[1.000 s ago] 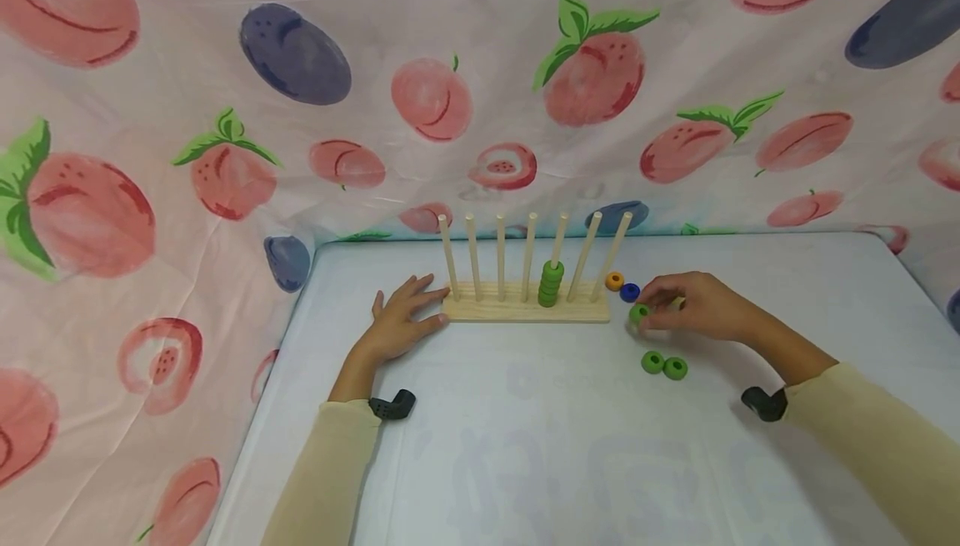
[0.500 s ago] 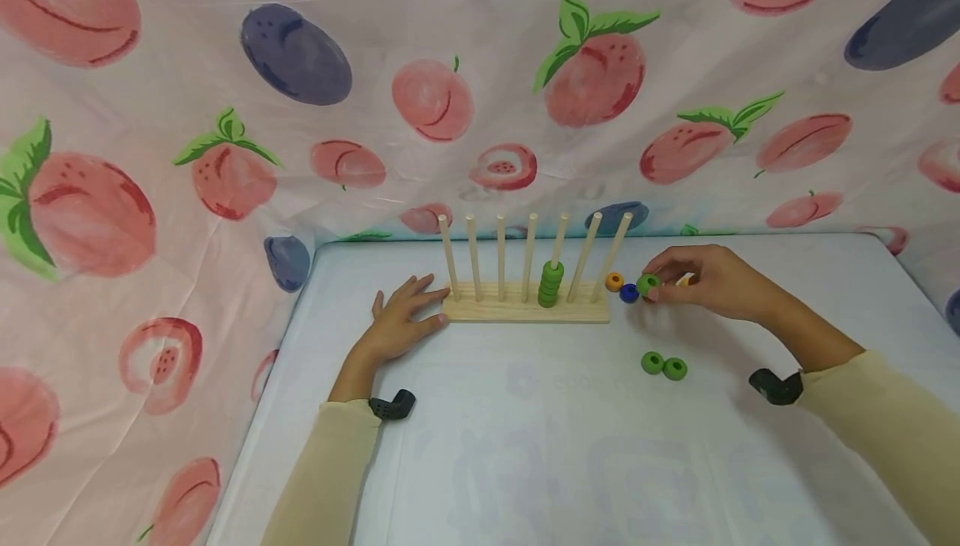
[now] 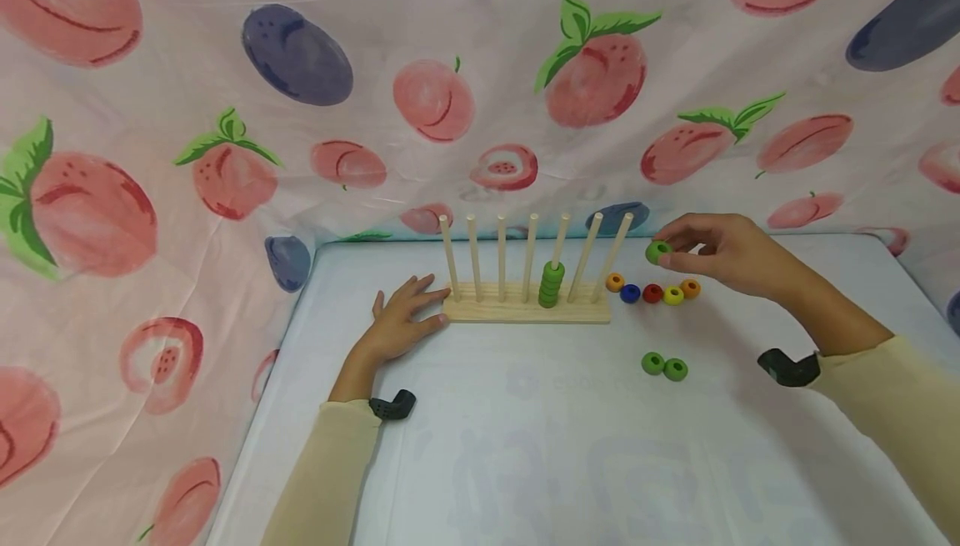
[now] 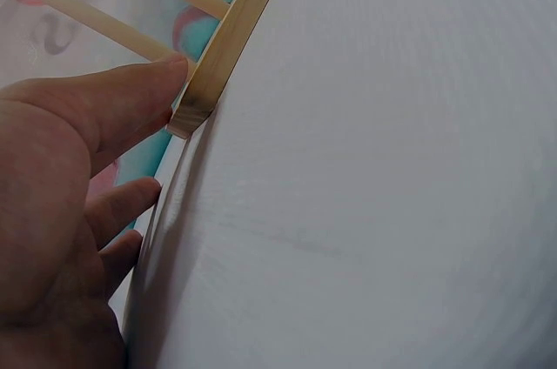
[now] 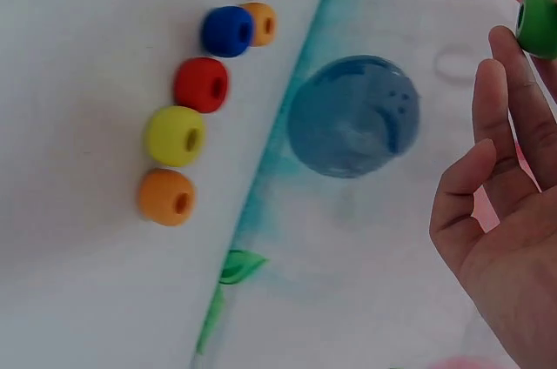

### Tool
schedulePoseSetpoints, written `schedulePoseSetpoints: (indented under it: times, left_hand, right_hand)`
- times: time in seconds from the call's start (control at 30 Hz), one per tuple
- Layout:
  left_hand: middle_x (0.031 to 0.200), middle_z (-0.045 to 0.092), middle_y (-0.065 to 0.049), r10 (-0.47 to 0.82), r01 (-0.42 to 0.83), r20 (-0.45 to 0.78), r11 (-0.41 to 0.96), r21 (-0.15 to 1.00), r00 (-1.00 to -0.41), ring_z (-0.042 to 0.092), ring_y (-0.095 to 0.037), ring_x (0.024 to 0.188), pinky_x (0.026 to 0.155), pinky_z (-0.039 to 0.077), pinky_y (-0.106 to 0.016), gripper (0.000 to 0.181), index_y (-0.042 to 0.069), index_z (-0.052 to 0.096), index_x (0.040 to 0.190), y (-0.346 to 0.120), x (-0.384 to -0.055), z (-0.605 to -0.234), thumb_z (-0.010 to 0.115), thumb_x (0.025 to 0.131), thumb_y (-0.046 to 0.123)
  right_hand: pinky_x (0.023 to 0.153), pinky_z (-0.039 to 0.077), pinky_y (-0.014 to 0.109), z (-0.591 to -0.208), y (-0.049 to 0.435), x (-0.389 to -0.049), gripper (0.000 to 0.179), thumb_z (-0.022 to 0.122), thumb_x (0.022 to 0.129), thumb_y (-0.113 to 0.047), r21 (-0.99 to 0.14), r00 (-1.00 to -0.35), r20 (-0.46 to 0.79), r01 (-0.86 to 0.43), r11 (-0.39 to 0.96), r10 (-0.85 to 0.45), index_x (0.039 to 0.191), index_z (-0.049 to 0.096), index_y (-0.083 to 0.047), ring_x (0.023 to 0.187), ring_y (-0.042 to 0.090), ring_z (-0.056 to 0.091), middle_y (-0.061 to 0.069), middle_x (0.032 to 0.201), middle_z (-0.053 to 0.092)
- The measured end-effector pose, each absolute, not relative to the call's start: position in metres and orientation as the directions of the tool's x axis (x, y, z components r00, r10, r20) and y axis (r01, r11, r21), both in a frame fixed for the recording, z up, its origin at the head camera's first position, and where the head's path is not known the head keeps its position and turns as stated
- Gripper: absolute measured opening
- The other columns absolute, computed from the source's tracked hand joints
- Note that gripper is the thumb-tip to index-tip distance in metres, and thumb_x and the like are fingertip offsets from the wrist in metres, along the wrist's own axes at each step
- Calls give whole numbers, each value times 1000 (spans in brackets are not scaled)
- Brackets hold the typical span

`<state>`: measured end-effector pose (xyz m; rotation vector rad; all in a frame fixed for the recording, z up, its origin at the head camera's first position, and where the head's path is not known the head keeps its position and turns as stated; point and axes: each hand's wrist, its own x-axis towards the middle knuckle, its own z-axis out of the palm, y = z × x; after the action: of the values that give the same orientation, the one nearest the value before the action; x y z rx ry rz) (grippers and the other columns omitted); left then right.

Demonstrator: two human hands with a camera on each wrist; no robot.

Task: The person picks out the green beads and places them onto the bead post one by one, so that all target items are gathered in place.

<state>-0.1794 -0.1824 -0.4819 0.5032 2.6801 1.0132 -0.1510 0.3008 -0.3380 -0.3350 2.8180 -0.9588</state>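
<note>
Held up in the air right of the peg stand, a green bead point(image 3: 657, 252) is pinched between the thumb and fingertips of my right hand point(image 3: 731, 254). The wooden stand point(image 3: 495, 313) has several upright pegs. A stack of green beads point(image 3: 551, 286) sits on the third peg from the right; the other pegs carry none. My left hand point(image 3: 405, 321) lies at the stand's left end with fingers spread, and in the left wrist view its thumb point(image 4: 161, 82) touches the base. At the right wrist view's edge the held bead point(image 5: 538, 25) is partly cut off.
Right of the stand lie an orange bead point(image 3: 615, 282), a blue bead point(image 3: 630, 293), a red bead point(image 3: 652, 293), a yellow bead point(image 3: 673, 295) and another orange bead point(image 3: 691, 288). Two green beads point(image 3: 653, 363) lie nearer. A fruit-print cloth point(image 3: 435, 104) hangs behind the white table point(image 3: 525, 446).
My right hand has lifted the green bead up and away from the table, slightly rightward, uncovering the red, yellow and right-hand orange beads. The left hand has stayed in place.
</note>
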Motion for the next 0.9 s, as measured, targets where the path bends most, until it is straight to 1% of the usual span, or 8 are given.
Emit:
schedulePoseSetpoints:
  times: [0.07, 0.17, 0.3, 0.4, 0.47, 0.67, 0.77, 0.9]
  left_hand:
    - [169, 30, -3, 394, 234, -94, 703, 672, -914, 11, -30, 160, 119, -16, -67, 55, 28, 56, 148, -182, -179, -482, 67, 97, 46]
    - [169, 30, -3, 395, 234, -95, 704, 670, -914, 11, -30, 160, 119, -16, -67, 55, 28, 56, 148, -182, -180, -482, 67, 97, 47]
    - [169, 30, -3, 396, 237, -93, 705, 669, -914, 11, -30, 160, 119, -16, -67, 56, 28, 56, 148, -183, -180, -483, 67, 97, 47]
    - [169, 30, -3, 396, 238, -92, 706, 667, -914, 10, -31, 160, 119, -16, -68, 56, 28, 56, 148, -183, -179, -482, 67, 97, 46]
    - [169, 30, -4, 396, 241, -92, 709, 663, -914, 11, -31, 160, 119, -16, -68, 56, 28, 56, 148, -183, -179, -482, 67, 97, 46]
    - [169, 29, -3, 394, 238, -99, 717, 655, -914, 10, -30, 160, 119, -15, -68, 55, 28, 55, 149, -182, -180, -483, 66, 97, 46]
    - [169, 29, -2, 394, 239, -100, 718, 654, -914, 10, -29, 160, 119, -15, -68, 56, 28, 55, 149, -182, -180, -484, 66, 98, 47]
    - [169, 29, -2, 396, 239, -99, 715, 657, -913, 9, -30, 160, 119, -16, -67, 56, 28, 55, 149, -182, -180, -484, 66, 97, 47]
  right_hand:
    - [75, 54, 20, -332, 300, -152, 36, 75, 94, -36, -615, -969, -56, -156, 773, -240, 125, 69, -19, 105, 22, 64, 5, 112, 71]
    - [74, 54, 18, -324, 300, -154, 38, 75, 94, -35, -615, -974, -36, -156, 773, -225, 128, 67, -18, 101, 17, 64, 6, 113, 70]
    - [72, 54, 19, -314, 297, -158, 35, 76, 94, -34, -614, -976, 3, -172, 770, -216, 123, 69, -17, 93, 7, 62, 7, 112, 70]
    - [72, 54, 18, -306, 293, -159, 32, 74, 94, -37, -605, -977, 39, -190, 773, -210, 120, 70, -18, 94, 9, 62, 6, 111, 70]
    - [72, 53, 16, -301, 290, -161, 32, 74, 94, -37, -602, -976, 57, -203, 773, -211, 120, 70, -18, 96, 13, 62, 6, 111, 70]
    - [71, 50, 14, -290, 280, -169, 41, 73, 95, -38, -604, -972, 76, -221, 765, -222, 127, 68, -13, 106, 26, 61, 11, 117, 70]
    - [72, 48, 15, -286, 272, -172, 41, 73, 95, -39, -596, -968, 98, -242, 765, -230, 128, 68, -15, 106, 24, 59, 9, 117, 69]
    - [80, 45, 19, -281, 258, -176, 33, 74, 94, -36, -610, -953, 156, -300, 734, -259, 122, 71, -17, 103, 17, 57, 3, 113, 68]
